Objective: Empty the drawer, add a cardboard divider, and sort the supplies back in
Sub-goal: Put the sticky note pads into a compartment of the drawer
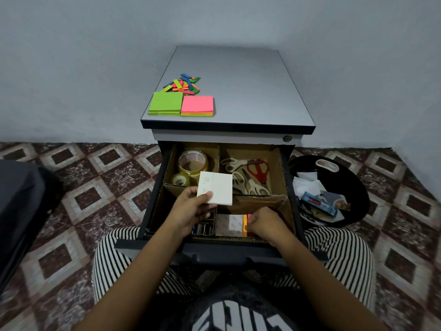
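As the cardboard divider (260, 199) already stands in the drawer (154, 199), sorting back is judged under way: a white notepad (216, 187) is pinched by the left hand (191, 209) above the drawer's middle, and bright pads (245, 225) in the near right compartment are gripped by the right hand (265, 223) (sticky notes (181, 105) lie on the cabinet top). Next, the notepad needs lowering into a near compartment.

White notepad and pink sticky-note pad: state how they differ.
The white notepad is held in the left hand above the open drawer; the pink sticky-note pad lies untouched on the cabinet top. The white notepad is one pale colour with faint lines; the pink sticky-note pad shows other bright layers under its pink top. Both are squarish paper blocks.
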Action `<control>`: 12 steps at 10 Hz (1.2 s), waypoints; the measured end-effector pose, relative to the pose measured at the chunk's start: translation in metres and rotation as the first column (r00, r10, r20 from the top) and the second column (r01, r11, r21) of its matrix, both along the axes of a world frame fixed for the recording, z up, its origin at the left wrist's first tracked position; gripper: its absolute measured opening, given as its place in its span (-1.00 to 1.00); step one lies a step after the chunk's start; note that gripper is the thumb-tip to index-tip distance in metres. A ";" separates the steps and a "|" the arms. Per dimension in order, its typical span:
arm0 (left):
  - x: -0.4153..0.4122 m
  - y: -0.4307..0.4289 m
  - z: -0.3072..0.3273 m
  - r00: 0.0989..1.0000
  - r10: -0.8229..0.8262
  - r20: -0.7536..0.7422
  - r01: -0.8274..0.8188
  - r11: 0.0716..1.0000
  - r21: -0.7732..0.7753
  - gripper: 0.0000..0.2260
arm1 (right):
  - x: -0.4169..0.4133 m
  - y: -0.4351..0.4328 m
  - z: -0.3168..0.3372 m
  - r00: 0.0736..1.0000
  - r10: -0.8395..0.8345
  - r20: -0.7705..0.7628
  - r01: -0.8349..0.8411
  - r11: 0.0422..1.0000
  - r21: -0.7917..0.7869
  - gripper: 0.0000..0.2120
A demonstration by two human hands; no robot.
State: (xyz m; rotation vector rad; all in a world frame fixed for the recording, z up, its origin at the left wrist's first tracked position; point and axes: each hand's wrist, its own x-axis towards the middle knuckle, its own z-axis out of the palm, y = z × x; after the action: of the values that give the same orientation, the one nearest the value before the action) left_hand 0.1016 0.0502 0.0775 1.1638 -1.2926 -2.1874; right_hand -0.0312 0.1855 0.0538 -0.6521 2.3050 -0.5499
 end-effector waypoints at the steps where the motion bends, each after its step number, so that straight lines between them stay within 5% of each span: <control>1: 0.000 0.000 0.000 1.000 -0.001 0.002 0.001 1.000 0.001 -0.87 | 0.000 -0.001 -0.002 1.000 -0.012 0.017 0.012 1.000 0.003 -0.85; 3: 0.000 0.003 0.000 1.000 0.018 0.003 -0.018 0.995 -0.096 -0.85 | 0.001 0.001 0.000 0.999 -0.031 0.009 0.031 0.999 -0.029 -0.84; 4: -0.002 0.009 0.001 0.999 0.039 0.030 -0.030 0.962 -0.270 -0.85 | 0.001 0.003 0.002 0.997 -0.056 0.051 0.060 0.994 -0.087 -0.78; 6: -0.008 0.023 0.011 0.979 -0.147 0.140 0.196 0.866 -0.460 -0.82 | 0.007 0.013 0.035 0.839 -0.225 0.496 0.464 0.771 -0.435 -0.83; 7: -0.016 0.034 0.011 0.968 -0.202 0.148 0.246 0.883 -0.400 -0.80 | 0.006 0.022 0.046 0.815 -0.168 0.554 0.487 0.717 -0.499 -0.85; 10: -0.040 0.043 0.016 0.852 -0.358 0.382 0.488 0.808 -0.331 -0.90 | -0.019 0.046 0.033 0.975 -0.205 0.091 0.224 0.914 -0.337 -0.78; 11: -0.046 0.045 0.015 0.794 -0.453 0.406 0.569 0.789 -0.231 -0.84 | -0.014 0.047 0.028 0.971 -0.141 -0.194 0.100 0.973 -0.208 -0.76; 12: -0.049 0.046 0.012 0.766 -0.466 0.444 0.588 0.787 -0.188 -0.88 | 0.001 0.048 0.026 0.895 -0.177 -0.409 0.075 0.964 -0.254 -0.75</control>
State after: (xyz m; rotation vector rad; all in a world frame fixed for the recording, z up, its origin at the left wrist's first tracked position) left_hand 0.0522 0.0959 0.0892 1.2234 -2.3027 -2.0273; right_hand -0.0307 0.2336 0.0796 -0.8018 2.7377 -0.8151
